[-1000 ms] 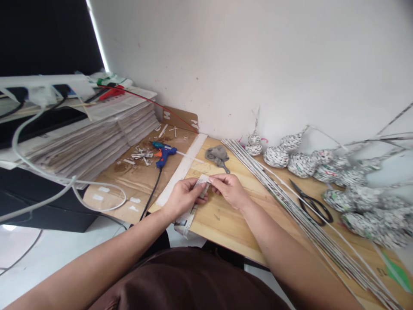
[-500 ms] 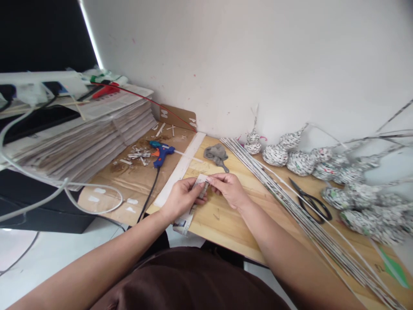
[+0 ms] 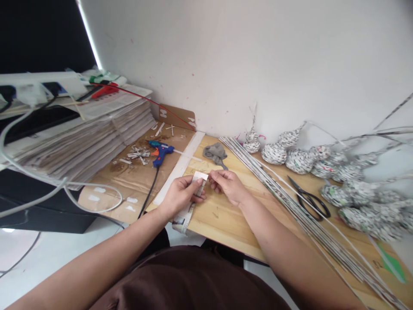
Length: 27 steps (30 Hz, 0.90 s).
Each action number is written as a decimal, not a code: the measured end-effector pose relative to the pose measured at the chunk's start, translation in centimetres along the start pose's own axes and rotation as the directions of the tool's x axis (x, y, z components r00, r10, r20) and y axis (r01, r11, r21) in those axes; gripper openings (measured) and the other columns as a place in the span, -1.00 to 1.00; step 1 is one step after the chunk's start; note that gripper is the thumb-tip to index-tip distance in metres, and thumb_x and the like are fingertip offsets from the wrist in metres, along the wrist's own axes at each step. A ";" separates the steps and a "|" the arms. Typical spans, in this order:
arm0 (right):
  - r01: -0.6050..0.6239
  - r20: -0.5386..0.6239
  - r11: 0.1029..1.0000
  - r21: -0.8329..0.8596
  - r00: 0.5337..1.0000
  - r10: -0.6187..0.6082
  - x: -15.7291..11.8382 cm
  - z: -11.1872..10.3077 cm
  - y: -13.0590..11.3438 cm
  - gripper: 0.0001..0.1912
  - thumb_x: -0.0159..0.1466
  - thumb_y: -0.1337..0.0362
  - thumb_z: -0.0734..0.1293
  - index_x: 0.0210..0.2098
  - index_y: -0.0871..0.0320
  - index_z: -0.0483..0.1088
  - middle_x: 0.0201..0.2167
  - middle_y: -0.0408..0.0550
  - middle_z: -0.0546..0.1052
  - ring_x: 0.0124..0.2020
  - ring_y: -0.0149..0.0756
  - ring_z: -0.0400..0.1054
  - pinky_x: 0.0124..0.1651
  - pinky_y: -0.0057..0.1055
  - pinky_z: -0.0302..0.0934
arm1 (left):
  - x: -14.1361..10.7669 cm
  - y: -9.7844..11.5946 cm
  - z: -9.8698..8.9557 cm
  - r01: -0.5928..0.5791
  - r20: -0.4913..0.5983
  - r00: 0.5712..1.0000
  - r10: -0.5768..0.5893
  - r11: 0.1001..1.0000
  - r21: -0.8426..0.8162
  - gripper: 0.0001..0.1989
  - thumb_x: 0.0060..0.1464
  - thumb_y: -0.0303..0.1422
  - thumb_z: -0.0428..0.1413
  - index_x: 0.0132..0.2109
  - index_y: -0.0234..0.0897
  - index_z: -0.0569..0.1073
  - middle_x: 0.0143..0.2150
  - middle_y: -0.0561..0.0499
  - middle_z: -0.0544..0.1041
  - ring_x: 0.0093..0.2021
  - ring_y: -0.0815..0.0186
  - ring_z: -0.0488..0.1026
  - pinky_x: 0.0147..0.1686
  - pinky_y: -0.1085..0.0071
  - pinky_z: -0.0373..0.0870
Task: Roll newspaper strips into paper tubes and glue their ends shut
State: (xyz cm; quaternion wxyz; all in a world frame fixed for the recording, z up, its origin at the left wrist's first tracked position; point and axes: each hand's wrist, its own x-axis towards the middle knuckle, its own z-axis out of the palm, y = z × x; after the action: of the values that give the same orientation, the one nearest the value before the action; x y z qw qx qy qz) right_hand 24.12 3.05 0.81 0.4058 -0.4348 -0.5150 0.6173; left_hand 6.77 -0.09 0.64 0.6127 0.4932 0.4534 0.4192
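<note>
My left hand (image 3: 180, 194) is closed on a strip of newspaper (image 3: 200, 175), thumb on top and fingers beneath. The strip's pale upper end stands out above the thumb, and its printed lower part hangs past the table's front edge. Just right of that pale end is my right hand (image 3: 227, 186), its thumb and forefinger pinched together and the other fingers curled. Whether the pinch holds anything small is hidden. Beyond the hands lies a crumpled grey cloth (image 3: 214, 152).
A blue glue gun (image 3: 163, 151) rests on cardboard (image 3: 129, 196) beside paper scraps (image 3: 139, 155). Right of my hands lie long thin paper rods (image 3: 277, 193), black scissors (image 3: 309, 201) and several woven paper gourd shapes (image 3: 274, 153). Stacked newspapers (image 3: 125, 122) and a white cable (image 3: 38, 174) are at left.
My right fingers have come off the top of the newspaper strip and moved slightly right. The strip's pale end now shows more fully above my left thumb.
</note>
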 end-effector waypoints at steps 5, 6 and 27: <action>0.018 0.108 0.997 -0.072 0.994 -0.011 0.0 -0.5 -0.2 -0.62 0.11 0.05 0.43 -0.23 0.22 0.55 -0.54 -0.14 0.43 -0.52 -0.49 0.22 -0.51 -0.54 0.05 | 0.0 0.1 -0.1 -0.007 0.006 1.000 0.008 1.000 -0.014 -0.61 0.06 -0.07 0.13 -0.26 -0.38 0.48 -0.45 -0.06 0.55 -0.46 0.28 0.54 -0.46 0.43 0.49; 0.027 0.110 0.996 -0.083 0.994 -0.018 -0.1 -0.4 -0.2 -0.62 0.11 0.06 0.43 -0.21 0.22 0.56 -0.54 -0.13 0.43 -0.52 -0.48 0.22 -0.51 -0.54 0.04 | 0.0 0.1 -0.1 -0.011 0.009 1.000 0.011 1.000 -0.009 -0.61 0.06 -0.07 0.13 -0.26 -0.38 0.48 -0.45 -0.05 0.55 -0.46 0.29 0.54 -0.47 0.43 0.49; 0.105 0.102 0.978 -0.179 0.991 -0.088 -0.3 0.1 -0.2 -0.69 0.10 0.07 0.44 -0.30 0.19 0.58 -0.52 -0.13 0.45 -0.53 -0.48 0.19 -0.50 -0.51 0.04 | 0.0 -0.1 0.3 -0.011 -0.006 1.000 0.011 0.997 0.071 -0.58 0.03 -0.03 0.13 -0.28 -0.36 0.50 -0.49 -0.02 0.50 -0.52 0.32 0.51 -0.55 0.47 0.47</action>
State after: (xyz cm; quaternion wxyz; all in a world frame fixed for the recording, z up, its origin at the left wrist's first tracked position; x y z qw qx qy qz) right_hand 24.09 2.76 1.06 0.3687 -0.4154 -0.6089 0.5663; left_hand 7.01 -0.17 0.60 0.5911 0.5159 0.4672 0.4075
